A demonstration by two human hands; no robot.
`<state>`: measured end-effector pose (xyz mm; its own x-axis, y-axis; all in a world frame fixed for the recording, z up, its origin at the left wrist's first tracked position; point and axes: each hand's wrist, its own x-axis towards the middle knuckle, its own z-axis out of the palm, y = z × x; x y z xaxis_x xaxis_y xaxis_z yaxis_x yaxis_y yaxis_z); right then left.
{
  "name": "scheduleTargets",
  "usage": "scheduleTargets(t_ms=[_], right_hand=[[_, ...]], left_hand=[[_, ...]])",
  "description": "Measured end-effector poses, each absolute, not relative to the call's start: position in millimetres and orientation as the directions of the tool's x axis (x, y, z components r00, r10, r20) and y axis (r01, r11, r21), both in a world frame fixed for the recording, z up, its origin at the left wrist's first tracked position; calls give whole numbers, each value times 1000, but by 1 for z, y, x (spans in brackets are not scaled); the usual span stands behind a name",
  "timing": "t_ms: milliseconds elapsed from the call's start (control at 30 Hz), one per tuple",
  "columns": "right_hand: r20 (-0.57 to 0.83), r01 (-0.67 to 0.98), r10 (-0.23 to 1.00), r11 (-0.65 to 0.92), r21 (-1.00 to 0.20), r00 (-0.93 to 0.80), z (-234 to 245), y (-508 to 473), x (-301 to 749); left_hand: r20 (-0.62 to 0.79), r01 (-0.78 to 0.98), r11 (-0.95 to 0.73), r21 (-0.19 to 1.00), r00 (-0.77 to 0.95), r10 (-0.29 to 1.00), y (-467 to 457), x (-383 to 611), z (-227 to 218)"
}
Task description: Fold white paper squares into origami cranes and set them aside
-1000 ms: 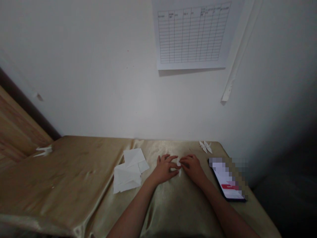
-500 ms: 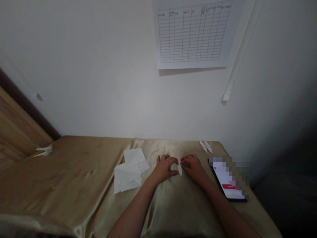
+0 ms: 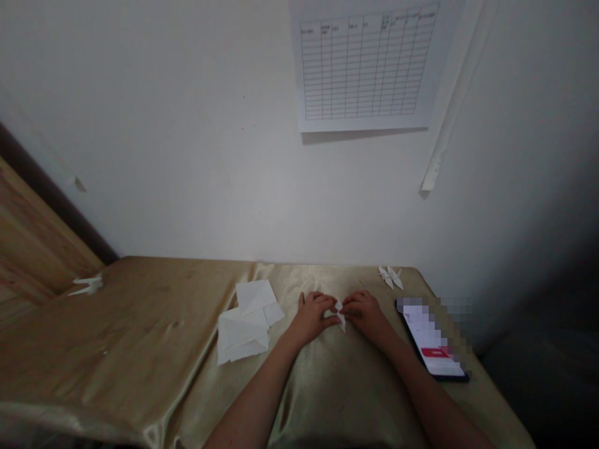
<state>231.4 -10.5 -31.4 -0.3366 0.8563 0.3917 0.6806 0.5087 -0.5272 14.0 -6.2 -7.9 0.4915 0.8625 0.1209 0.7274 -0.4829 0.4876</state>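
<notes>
Between my hands is a small white folded paper point(image 3: 341, 320), narrow and pointed toward me, with parts of it covered by fingers. My left hand point(image 3: 314, 317) pinches it from the left, thumb low and fingertips near its upper part. From the right, my right hand point(image 3: 363, 313) has its fingertips closed on the paper's middle. Two finished-looking folded paper cranes point(image 3: 390, 277) lie at the back right of the table. Left of my hands, several loose sheets of white paper point(image 3: 243, 333) overlap, some with crease lines.
A gold satin cloth point(image 3: 150, 324) covers the table. At the right edge lies a phone point(image 3: 433, 343) with its screen lit. The white wall point(image 3: 187, 156) behind carries a printed table sheet point(image 3: 365, 68). A white scrap point(image 3: 88, 285) sits far left by a wooden panel point(image 3: 37, 243).
My right fingers have shifted slightly lower on the folded paper, and my left thumb now overlaps its lower part. The whole view has moved a little.
</notes>
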Motion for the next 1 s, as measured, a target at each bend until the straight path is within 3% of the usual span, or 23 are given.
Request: scheduleTargets(t_ms=[233, 533, 700, 1000], right_hand=[[342, 693, 906, 414, -590, -250, -34, -11, 228], [273, 755, 946, 306, -580, -174, -45, -6, 223], [256, 745, 951, 295, -599, -171, -41, -9, 223], [317, 724, 932, 342, -599, -179, -32, -13, 224]], left_hand=[[101, 734, -477, 483, 494, 863, -6, 14, -7], [152, 741, -480, 470, 468, 871, -5, 21, -12], [210, 732, -492, 471, 449, 868, -5, 24, -14], [180, 766, -381, 518, 338, 924, -7, 29, -12]])
